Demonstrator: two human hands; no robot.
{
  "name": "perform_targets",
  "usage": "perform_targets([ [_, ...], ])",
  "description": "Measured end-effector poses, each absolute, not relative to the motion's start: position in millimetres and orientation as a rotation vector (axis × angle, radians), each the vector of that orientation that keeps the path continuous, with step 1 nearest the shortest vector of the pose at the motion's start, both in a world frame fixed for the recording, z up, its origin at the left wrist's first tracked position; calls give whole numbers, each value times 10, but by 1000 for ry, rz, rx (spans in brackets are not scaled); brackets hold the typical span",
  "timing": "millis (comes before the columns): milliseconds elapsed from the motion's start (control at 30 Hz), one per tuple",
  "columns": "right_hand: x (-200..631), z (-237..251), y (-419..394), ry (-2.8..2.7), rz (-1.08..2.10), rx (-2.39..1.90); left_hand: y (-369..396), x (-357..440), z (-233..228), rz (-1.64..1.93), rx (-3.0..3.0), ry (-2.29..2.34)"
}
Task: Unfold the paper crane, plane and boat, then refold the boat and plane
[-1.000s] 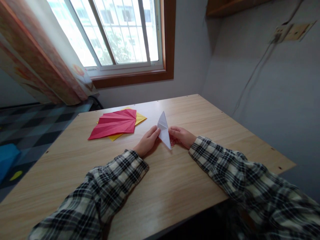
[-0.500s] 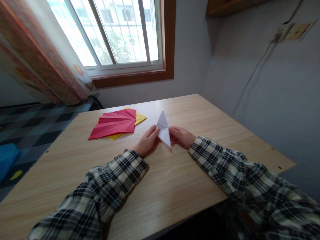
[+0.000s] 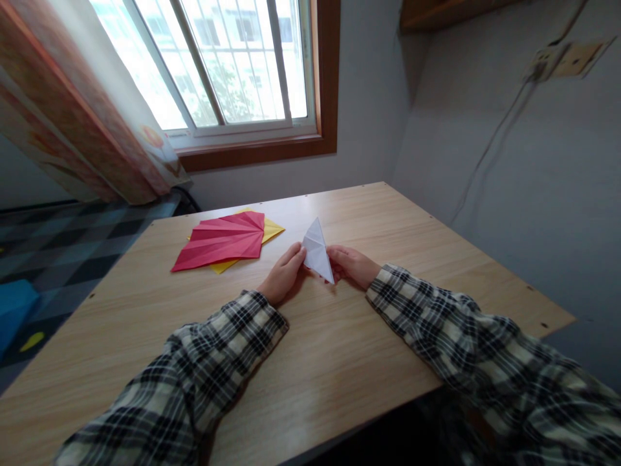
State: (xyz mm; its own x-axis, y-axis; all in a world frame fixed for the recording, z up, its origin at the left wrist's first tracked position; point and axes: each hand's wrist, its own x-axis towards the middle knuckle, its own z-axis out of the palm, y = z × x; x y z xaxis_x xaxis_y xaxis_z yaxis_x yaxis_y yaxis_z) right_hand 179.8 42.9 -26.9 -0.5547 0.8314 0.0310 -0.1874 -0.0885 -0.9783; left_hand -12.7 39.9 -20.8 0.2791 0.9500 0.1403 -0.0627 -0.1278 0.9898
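Observation:
A small piece of folded white paper (image 3: 317,252), pointed at its top and bottom, is held between my two hands just above the table. My left hand (image 3: 284,272) pinches its left edge, with the thumb on the near face. On the other side, my right hand (image 3: 352,262) grips the right edge between thumb and fingers. Creases run across the paper's face. Its back and some of my fingertips are hidden.
On the wooden table (image 3: 378,349), a creased red paper (image 3: 223,241) lies over a yellow paper (image 3: 272,230), left of my hands. A window (image 3: 233,65) and curtain (image 3: 92,110) stand behind. A cable (image 3: 485,155) hangs along the right wall.
The folded white paper has tilted slightly between my fingers, its top point a little lower. Both hands have stayed almost in place.

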Motion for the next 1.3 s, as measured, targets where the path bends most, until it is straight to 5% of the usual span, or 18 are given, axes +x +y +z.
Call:
perform_targets([
  [1300,1773,-335,459,-1348,1486,-829,356,-107,-152,1067,1551,910],
])
